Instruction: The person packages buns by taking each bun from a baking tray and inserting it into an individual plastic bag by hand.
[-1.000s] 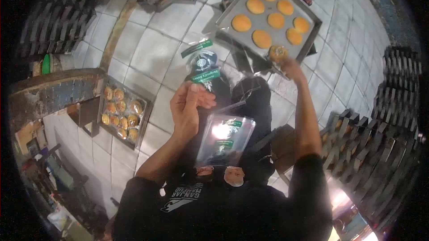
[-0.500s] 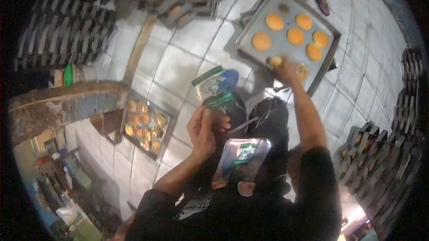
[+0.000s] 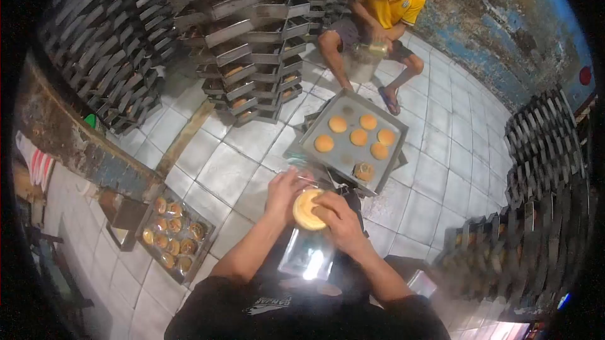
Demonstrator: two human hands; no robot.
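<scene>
My right hand (image 3: 340, 215) is closed on a round, golden bun (image 3: 308, 209) over my lap, fingers on its edge and face. Beside it, my left hand (image 3: 285, 194) is closed, with a clear plastic bag (image 3: 296, 162) seemingly at its fingers; the bag's outline is faint. A thin, shiny strip (image 3: 307, 180) shows by those fingertips; I cannot tell what it is. On my lap lies a glossy clear packet (image 3: 305, 257), touching or just below the bun. Ahead, a metal tray (image 3: 392, 173) bears several plain buns (image 3: 359, 137) and one dark-patterned piece (image 3: 363, 171).
At left, another tray (image 3: 205, 248) holds several wrapped buns (image 3: 175, 225) on the tiled floor (image 3: 233, 163). Tall tray stacks rise at the back (image 3: 246, 44) and right (image 3: 510, 258). Across from me sits a person in a yellow shirt (image 3: 391, 0), both hands around a small item.
My right hand has brought a bun from the tray to my left hand over my lap. The view has tilted up, bringing the seated person into sight.
</scene>
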